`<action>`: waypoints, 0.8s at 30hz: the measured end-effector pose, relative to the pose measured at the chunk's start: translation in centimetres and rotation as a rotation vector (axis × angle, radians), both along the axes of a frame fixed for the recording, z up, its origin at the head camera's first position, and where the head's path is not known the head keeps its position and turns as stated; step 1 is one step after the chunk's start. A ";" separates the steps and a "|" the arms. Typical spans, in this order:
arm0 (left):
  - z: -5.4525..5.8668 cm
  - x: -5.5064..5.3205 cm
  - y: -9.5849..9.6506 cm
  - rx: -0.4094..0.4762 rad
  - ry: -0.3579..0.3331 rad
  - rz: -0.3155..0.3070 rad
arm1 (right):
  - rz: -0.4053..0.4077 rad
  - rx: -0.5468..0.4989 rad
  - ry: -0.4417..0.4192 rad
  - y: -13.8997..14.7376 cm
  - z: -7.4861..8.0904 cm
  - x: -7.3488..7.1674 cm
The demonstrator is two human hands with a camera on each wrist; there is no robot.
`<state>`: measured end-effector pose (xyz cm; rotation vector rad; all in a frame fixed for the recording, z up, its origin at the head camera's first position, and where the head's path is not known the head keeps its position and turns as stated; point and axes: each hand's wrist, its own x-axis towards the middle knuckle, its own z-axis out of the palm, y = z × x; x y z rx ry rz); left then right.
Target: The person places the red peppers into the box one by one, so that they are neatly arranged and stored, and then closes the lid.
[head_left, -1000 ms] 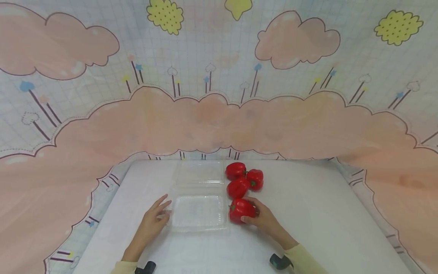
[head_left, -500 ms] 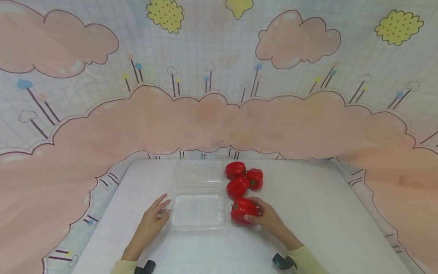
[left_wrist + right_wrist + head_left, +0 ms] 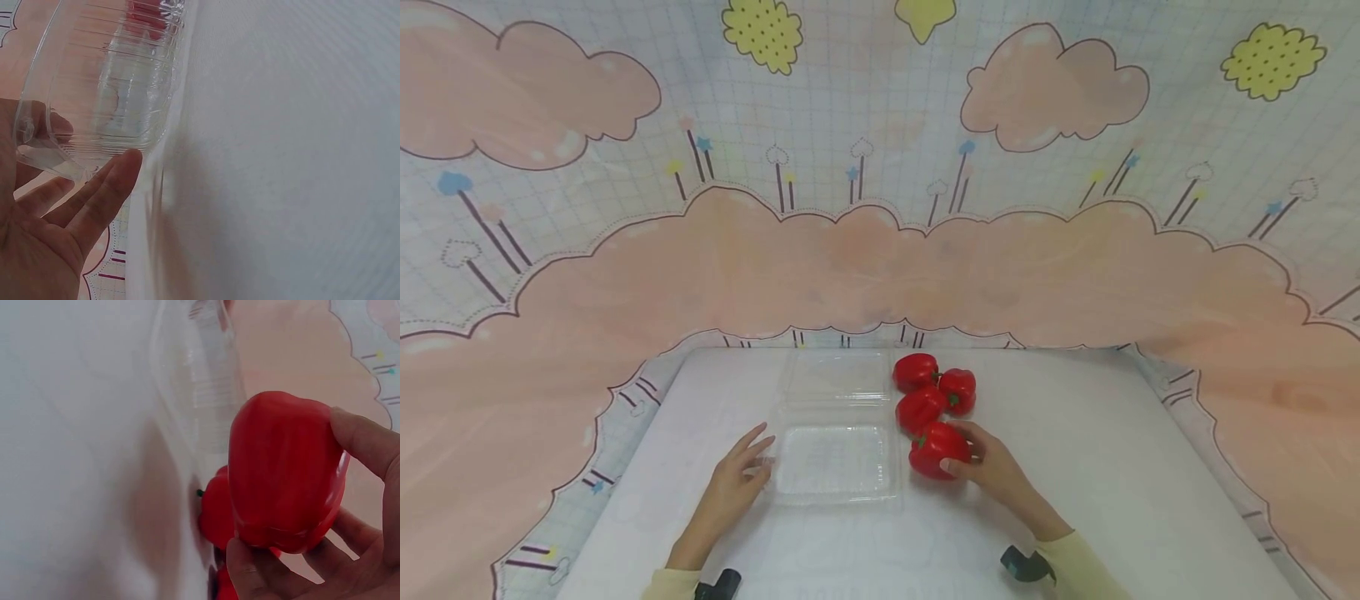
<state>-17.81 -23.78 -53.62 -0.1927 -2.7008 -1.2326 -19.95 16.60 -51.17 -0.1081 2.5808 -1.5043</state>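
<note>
My right hand [image 3: 992, 467] grips a red bell pepper [image 3: 937, 451], thumb on the near side and fingers behind. In the right wrist view the pepper [image 3: 284, 475] fills the space between thumb and fingertips, its rounded end and smooth side showing. A clear plastic clamshell container [image 3: 831, 464] lies unfolded to the left, its hinged lid [image 3: 837, 379] at the back. Beside the tray's left wall is my left hand [image 3: 737, 481], fingers spread and fairly straight. Up close, a fingertip [image 3: 131, 159] meets the clear wall, and the thumb [image 3: 56, 125] shows through the plastic.
Behind the held pepper, several more red peppers sit clustered, among them one at the back [image 3: 916, 372], one on the right [image 3: 958, 392] and one in front [image 3: 921, 411]. All are on a white table [image 3: 1090, 450]. A cloud-printed cloth [image 3: 880, 275] hangs behind and around it.
The right hand has moved slightly right and away from the person with its pepper, and the pepper has turned a little. The left hand and the container have stayed in place.
</note>
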 end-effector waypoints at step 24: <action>-0.3 -0.3 -0.1 0.013 -0.012 0.005 | 0.037 -0.089 0.031 -1.2 2.2 -0.1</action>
